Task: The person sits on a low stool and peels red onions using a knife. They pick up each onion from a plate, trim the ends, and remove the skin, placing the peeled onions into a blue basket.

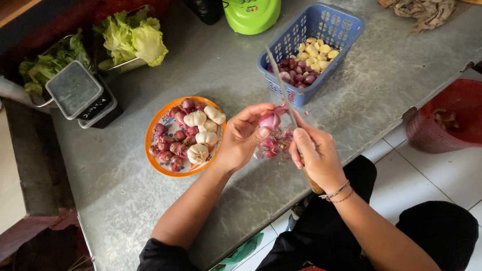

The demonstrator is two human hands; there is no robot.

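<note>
A person in black works at a grey surface [211, 72], seen from above. The left hand [242, 136] pinches a shallot [269, 120] between thumb and fingers, held just above the near edge of the surface, right of an orange bowl [153, 125]. The right hand [315, 154], with thin bracelets at the wrist, is closed around the handle of a knife [280, 85]; its long blade rises up and to the left, and its lower part meets the shallot. Beneath both hands lies a small heap of purple peels [274, 146] on the surface. The orange bowl, just left of the left hand, holds unpeeled shallots and several white garlic bulbs [199, 136]. Farther off, behind the knife blade, a blue basket [337, 24] contains peeled garlic cloves on its far side and peeled shallots on its near side. A green appliance [250, 6] stands at the far edge, left of the basket, with a dark bottle beside it. To the far left, lettuce [132, 37] sits in a metal container, and a small scale [79, 93] rests near it. A crumpled cloth [419, 8] lies at the far right of the surface. On the tiled floor to the right, a red-lined bin [462, 118] stands well apart from the hands.
</note>
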